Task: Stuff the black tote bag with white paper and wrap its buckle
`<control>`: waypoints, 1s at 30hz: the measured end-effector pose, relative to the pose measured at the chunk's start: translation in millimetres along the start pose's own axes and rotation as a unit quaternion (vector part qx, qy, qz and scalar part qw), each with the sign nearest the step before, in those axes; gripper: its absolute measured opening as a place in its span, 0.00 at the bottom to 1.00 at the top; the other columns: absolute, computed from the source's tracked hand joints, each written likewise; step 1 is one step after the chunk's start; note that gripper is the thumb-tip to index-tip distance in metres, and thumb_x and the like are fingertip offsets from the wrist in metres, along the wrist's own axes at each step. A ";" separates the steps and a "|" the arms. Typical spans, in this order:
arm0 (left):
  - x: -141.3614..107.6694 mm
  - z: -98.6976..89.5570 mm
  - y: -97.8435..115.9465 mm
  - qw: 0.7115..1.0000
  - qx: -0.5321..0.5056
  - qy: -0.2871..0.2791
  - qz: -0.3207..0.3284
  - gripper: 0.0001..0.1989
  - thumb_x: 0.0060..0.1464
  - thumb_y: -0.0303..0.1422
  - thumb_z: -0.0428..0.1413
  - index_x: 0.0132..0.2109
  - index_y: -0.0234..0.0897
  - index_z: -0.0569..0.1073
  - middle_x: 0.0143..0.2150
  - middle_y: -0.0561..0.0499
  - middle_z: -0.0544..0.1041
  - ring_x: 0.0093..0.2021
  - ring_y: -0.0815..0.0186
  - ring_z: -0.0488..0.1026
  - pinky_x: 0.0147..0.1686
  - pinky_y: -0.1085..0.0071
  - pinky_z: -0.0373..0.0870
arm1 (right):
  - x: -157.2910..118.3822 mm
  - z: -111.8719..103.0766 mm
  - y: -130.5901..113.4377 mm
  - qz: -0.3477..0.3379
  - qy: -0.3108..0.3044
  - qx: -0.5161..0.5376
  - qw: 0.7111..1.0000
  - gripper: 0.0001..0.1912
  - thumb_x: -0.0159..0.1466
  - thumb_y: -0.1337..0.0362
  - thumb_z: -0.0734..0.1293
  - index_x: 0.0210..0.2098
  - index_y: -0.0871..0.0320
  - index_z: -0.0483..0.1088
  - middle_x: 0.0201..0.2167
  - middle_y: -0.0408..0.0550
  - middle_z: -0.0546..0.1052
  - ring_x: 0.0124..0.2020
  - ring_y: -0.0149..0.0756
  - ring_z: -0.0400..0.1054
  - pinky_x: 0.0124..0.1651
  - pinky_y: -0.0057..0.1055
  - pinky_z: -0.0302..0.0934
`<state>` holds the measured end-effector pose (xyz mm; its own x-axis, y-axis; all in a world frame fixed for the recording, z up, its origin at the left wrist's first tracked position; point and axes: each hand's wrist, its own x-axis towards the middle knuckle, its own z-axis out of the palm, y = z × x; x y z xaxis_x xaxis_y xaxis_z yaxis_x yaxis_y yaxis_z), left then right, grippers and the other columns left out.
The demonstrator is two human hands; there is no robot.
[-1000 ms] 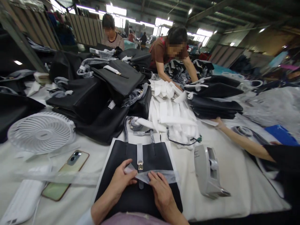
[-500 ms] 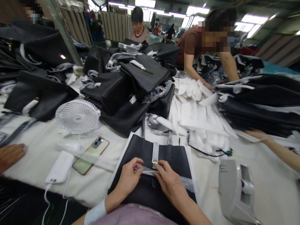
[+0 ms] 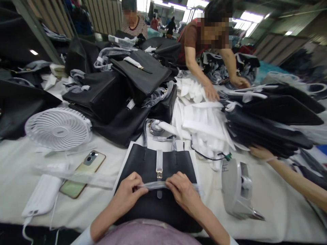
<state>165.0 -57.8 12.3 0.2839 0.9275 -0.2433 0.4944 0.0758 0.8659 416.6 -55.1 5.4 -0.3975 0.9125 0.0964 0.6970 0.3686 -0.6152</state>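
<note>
A black handbag lies flat in front of me on a white sheet. Down its middle runs a strap with a gold buckle, its upper part wrapped in film. A translucent plastic strip stretches sideways across the bag, just below the buckle. My left hand pinches this strip on the left of the strap. On the other side, my right hand has its fingers closed on the same strip. The strap's tip shows beneath the strip. Both strip ends trail out past my hands.
At left are a white fan, a phone and a white power bank. Bags pile up behind. White padding and a grey dispenser-like device are at right. Another person's hand touches a black stack.
My right hand has left the buckle and moved down, and the buckle is now uncovered. My hands are farther apart, with the strip drawn straighter between them. The view has shifted right.
</note>
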 end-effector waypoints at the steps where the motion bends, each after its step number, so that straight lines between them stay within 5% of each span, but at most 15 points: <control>1: -1.2 0.9 -0.9 1.000 0.016 0.019 0.002 0.14 0.54 0.41 0.55 0.28 0.36 0.72 0.35 0.50 0.71 0.36 0.65 0.71 0.36 0.71 0.65 | 1.5 -5.7 3.4 0.005 0.038 0.021 0.999 0.13 0.71 0.63 0.57 0.37 0.55 0.72 0.33 0.46 0.76 0.37 0.39 0.67 0.40 0.36 0.60; 5: -1.5 11.4 -9.2 0.996 -0.028 0.012 -0.089 0.20 0.59 0.48 0.47 0.29 0.38 0.66 0.24 0.54 0.71 0.20 0.69 0.66 0.23 0.73 0.60 | 2.7 -48.8 16.9 0.100 0.285 0.011 0.953 0.12 0.70 0.59 0.60 0.43 0.56 0.73 0.38 0.48 0.77 0.37 0.37 0.70 0.35 0.32 0.62; 7: -0.6 16.7 -12.1 0.989 -0.038 0.009 -0.140 0.20 0.59 0.50 0.45 0.29 0.39 0.63 0.19 0.56 0.70 0.14 0.70 0.62 0.17 0.74 0.54 | 2.4 -63.7 14.8 0.089 0.323 -0.029 0.942 0.10 0.69 0.59 0.63 0.37 0.57 0.73 0.31 0.46 0.76 0.29 0.34 0.68 0.31 0.30 0.59; 10: 0.4 19.7 -11.8 0.990 0.019 0.044 -0.135 0.18 0.60 0.47 0.45 0.27 0.40 0.61 0.17 0.57 0.66 0.15 0.68 0.65 0.18 0.75 0.54 | 7.2 -50.9 -1.1 -0.034 0.215 -0.025 0.976 0.08 0.69 0.63 0.63 0.36 0.57 0.72 0.27 0.44 0.73 0.27 0.31 0.67 0.31 0.27 0.60; 13: 1.4 17.8 -9.1 0.988 0.102 0.071 -0.089 0.17 0.61 0.42 0.46 0.26 0.40 0.62 0.19 0.54 0.67 0.20 0.67 0.68 0.22 0.73 0.53 | 16.4 -0.1 -17.0 -0.131 0.075 -0.004 0.989 0.12 0.71 0.64 0.58 0.38 0.58 0.72 0.28 0.45 0.72 0.28 0.30 0.68 0.31 0.25 0.61; 15: 2.7 16.9 -7.5 0.984 0.141 0.084 -0.075 0.16 0.60 0.41 0.48 0.27 0.39 0.64 0.21 0.51 0.69 0.23 0.65 0.69 0.23 0.72 0.51 | 20.6 39.7 -19.9 -0.149 0.033 0.005 0.988 0.15 0.72 0.64 0.55 0.39 0.58 0.73 0.27 0.46 0.71 0.27 0.31 0.67 0.31 0.26 0.62; 19: 4.8 15.7 -2.8 0.984 0.134 0.090 -0.074 0.13 0.57 0.42 0.53 0.29 0.39 0.68 0.22 0.49 0.70 0.22 0.63 0.68 0.22 0.70 0.46 | 20.5 92.0 -7.3 -0.161 0.056 0.001 0.985 0.16 0.73 0.64 0.55 0.44 0.59 0.73 0.26 0.46 0.70 0.27 0.32 0.67 0.31 0.27 0.63; 22: -1.4 5.7 -3.9 0.991 0.079 0.103 -0.041 0.12 0.57 0.41 0.53 0.31 0.39 0.69 0.23 0.50 0.71 0.24 0.64 0.68 0.22 0.71 0.50 | 19.2 100.9 3.3 -0.184 0.073 -0.018 0.980 0.14 0.72 0.65 0.56 0.49 0.60 0.72 0.26 0.45 0.70 0.26 0.31 0.67 0.29 0.26 0.61; 24: -13.1 -7.2 -13.4 0.982 0.076 0.167 -0.035 0.13 0.59 0.41 0.52 0.30 0.39 0.69 0.24 0.52 0.71 0.26 0.65 0.69 0.26 0.71 0.57 | 19.7 100.4 6.1 -0.195 0.073 -0.028 0.978 0.14 0.72 0.67 0.57 0.49 0.60 0.71 0.27 0.45 0.70 0.26 0.30 0.67 0.30 0.26 0.61; 27: -36.7 -27.8 -40.9 0.932 0.035 0.339 -0.125 0.14 0.56 0.45 0.55 0.32 0.39 0.68 0.25 0.54 0.71 0.28 0.66 0.70 0.32 0.70 0.65 | 22.4 100.1 6.3 -0.208 0.093 -0.036 0.973 0.13 0.72 0.67 0.57 0.48 0.61 0.72 0.26 0.45 0.70 0.25 0.30 0.67 0.31 0.27 0.61; 30: -50.3 -37.4 -66.3 0.856 -0.216 0.425 -0.201 0.22 0.47 0.47 0.63 0.40 0.35 0.69 0.33 0.50 0.76 0.35 0.64 0.75 0.38 0.68 0.73 | 26.5 102.5 7.1 -0.225 0.110 -0.031 0.968 0.13 0.72 0.66 0.58 0.47 0.61 0.72 0.26 0.44 0.69 0.25 0.30 0.67 0.30 0.27 0.60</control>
<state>87.2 -95.8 -16.6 -0.6292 0.7115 -0.3129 0.0099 0.4098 0.9121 349.9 -46.4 -76.6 -0.5379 0.6702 0.5113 0.5202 0.7412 -0.4243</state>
